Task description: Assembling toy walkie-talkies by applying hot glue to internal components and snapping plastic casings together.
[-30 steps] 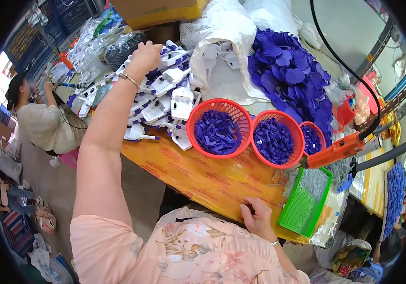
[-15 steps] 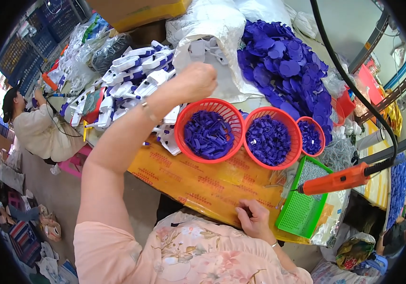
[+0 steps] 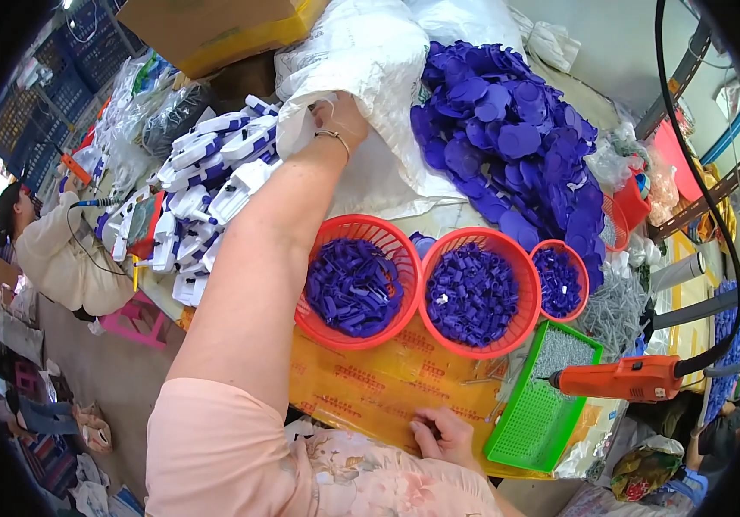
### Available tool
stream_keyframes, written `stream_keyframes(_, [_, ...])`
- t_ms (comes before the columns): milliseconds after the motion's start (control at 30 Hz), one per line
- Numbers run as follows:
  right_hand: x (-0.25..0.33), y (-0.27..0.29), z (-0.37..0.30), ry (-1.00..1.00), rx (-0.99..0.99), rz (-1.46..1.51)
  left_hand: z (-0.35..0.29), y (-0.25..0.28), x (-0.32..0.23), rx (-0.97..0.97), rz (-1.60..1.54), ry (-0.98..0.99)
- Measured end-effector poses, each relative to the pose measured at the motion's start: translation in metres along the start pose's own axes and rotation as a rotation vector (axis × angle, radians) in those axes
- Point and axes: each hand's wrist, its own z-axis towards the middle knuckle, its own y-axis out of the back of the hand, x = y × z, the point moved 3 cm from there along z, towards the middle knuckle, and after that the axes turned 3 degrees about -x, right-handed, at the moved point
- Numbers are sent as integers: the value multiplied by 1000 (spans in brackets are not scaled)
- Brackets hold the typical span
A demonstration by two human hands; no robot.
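Observation:
My left hand [image 3: 340, 121] reaches into the mouth of a white woven sack [image 3: 378, 56]; its fingertips are partly hidden by the sack's edge, so their grip does not show. Below the left forearm and to its right stands a red basket [image 3: 361, 344] of long purple plastic pieces. At the front edge of the orange-brown table [image 3: 335, 388], my right hand [image 3: 449, 433] rests with its fingers curled. A dark spot shows between thumb and fingers; whether it is a part or a shadow is unclear. Beside that hand lies a green perforated tray [image 3: 525, 431] holding small metal screws.
A second red basket [image 3: 480, 352] and a smaller one [image 3: 563, 319] hold small purple parts. Purple disc-shaped pieces [image 3: 508, 112] are heaped behind them. White-and-purple housings [image 3: 206, 172] pile up left. An orange electric screwdriver [image 3: 618, 379] hangs over the tray. A co-worker [image 3: 68, 250] sits far left.
My left hand has moved forward and left from in front of the sack into its mouth. My right hand stays at the table's edge. The view has shifted slightly.

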Motion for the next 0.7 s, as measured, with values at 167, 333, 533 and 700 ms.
stream_keyframes(167, [-2,-1,-1,19,3,34,17,-36,30,-257,16,-2])
stream_keyframes(333, [2,-1,-1,10,14,51,11,-33,22,-218,137,-181])
stream_keyframes(533, [-3,-1,0,40,9,39,-26,23,-11,-356,-154,-209])
stream_keyframes(700, [-5,-2,-1,77,13,29,-64,102,-8,-301,-448,-69])
